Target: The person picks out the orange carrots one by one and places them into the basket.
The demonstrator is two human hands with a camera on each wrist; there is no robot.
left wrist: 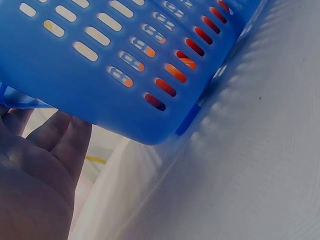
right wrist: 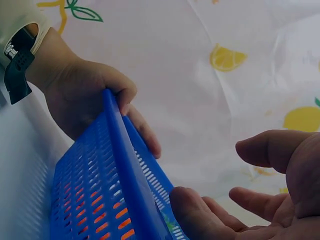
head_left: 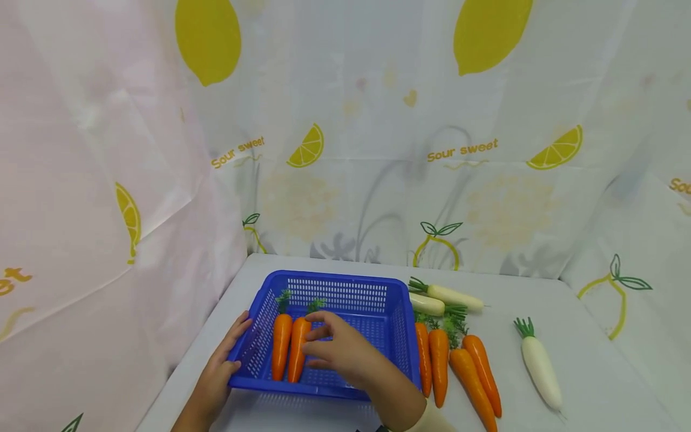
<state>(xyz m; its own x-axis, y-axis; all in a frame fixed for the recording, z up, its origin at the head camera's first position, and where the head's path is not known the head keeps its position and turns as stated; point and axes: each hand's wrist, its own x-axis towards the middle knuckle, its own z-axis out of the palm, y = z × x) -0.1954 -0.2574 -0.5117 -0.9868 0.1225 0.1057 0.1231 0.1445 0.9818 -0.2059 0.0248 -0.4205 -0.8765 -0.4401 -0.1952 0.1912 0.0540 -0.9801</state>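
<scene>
A blue perforated plastic basket (head_left: 324, 387) stands on the white table, with two orange carrots (head_left: 281, 348) side by side in its left half, green tops pointing away. At the basket's left side, my left hand (head_left: 215, 378) grips the rim. The right wrist view shows that hand (right wrist: 87, 92) with its thumb and fingers on either side of the rim. My right hand (head_left: 342, 348) hovers over the basket beside the right-hand carrot (head_left: 296, 357). Its fingers are loosely bent and spread, holding nothing, and it hides part of the basket floor.
Right of the basket lie several more carrots (head_left: 439, 360) with leafy tops. Two white radishes (head_left: 456, 296) rest behind them, one partly hidden by the basket. A third white radish (head_left: 541, 372) lies farther right. Lemon-printed cloth (head_left: 351, 204) encloses the table's back and sides.
</scene>
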